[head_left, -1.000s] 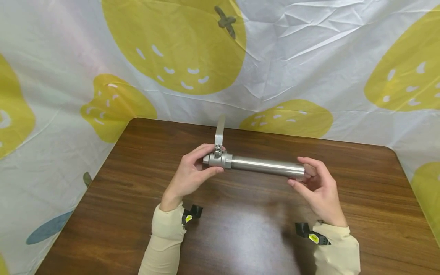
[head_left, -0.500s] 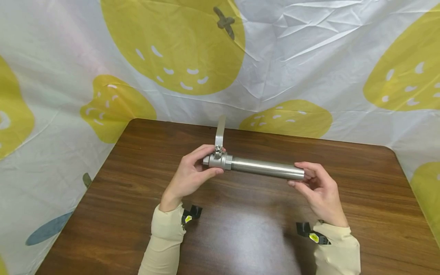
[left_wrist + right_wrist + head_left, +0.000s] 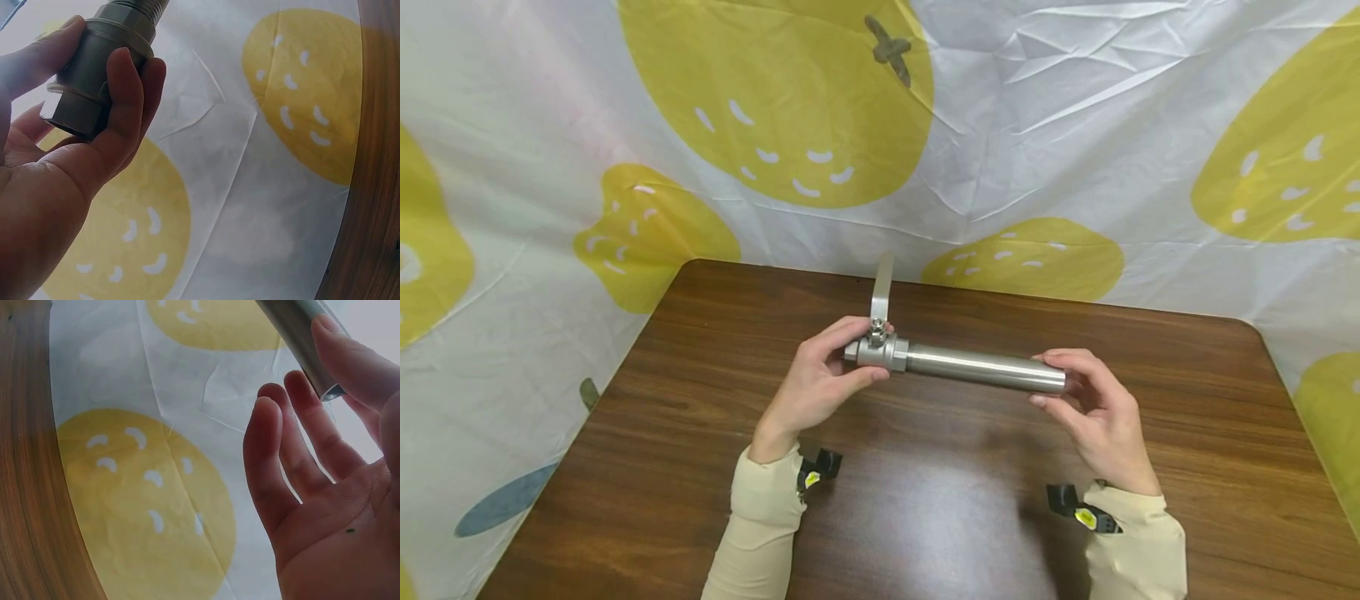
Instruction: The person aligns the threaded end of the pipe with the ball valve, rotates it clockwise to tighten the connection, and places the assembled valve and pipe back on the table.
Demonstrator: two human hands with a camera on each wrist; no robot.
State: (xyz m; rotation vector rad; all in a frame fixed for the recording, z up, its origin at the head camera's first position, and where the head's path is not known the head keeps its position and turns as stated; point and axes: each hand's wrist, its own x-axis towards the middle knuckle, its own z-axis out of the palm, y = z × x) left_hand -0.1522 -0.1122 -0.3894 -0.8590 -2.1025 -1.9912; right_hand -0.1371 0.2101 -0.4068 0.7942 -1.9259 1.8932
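A silver ball valve [image 3: 872, 354] with a flat lever handle [image 3: 882, 292] is joined to a long steel pipe [image 3: 981, 367] that runs to the right. My left hand [image 3: 808, 387] grips the valve body, thumb in front and fingers behind. Threads show beyond the valve body [image 3: 90, 65] in the left wrist view. My right hand [image 3: 1101, 412] pinches the pipe's free end between thumb and fingers. In the right wrist view the open end of the pipe [image 3: 306, 344] lies by the thumb, while the other fingers of the right hand [image 3: 331, 506] are loosely bent.
Below the hands lies a dark brown wooden table [image 3: 910, 517]. A white cloth [image 3: 1037, 150] printed with yellow fruit hangs behind and to the sides of it. Each sleeve carries a black wrist camera [image 3: 829, 463] on a strap.
The right hand's upper fingers have shifted left along the pipe's end and curl closer round it. That end has dipped slightly. My left hand keeps its grip on the valve almost unmoved.
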